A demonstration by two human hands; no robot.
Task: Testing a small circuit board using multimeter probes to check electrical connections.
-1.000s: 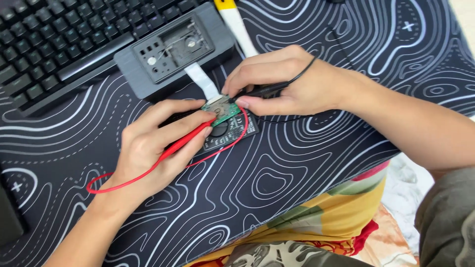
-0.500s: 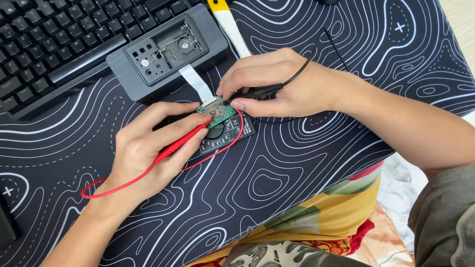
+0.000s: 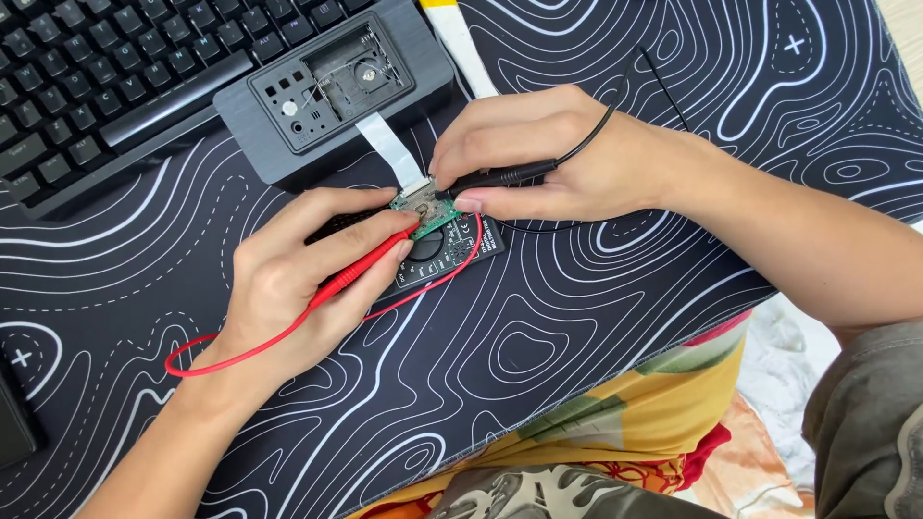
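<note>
My left hand holds a red test probe like a pen, its tip on a small green circuit board. My right hand pinches a black test probe, its tip at the same board from the right. The board lies on top of a black multimeter, mostly hidden under my fingers. A white flat ribbon cable runs from the board up to an opened grey device case. The red lead loops left along my wrist; the black lead runs up and away.
A black keyboard lies at the top left, against the grey case. Everything rests on a black desk mat with white contour lines. A yellow-handled tool pokes in at the top. Colourful cloth hangs below the mat's near edge.
Both hands stay on the board with the probes. The view has shifted slightly, so the scene sits a little lower and more to the left.
</note>
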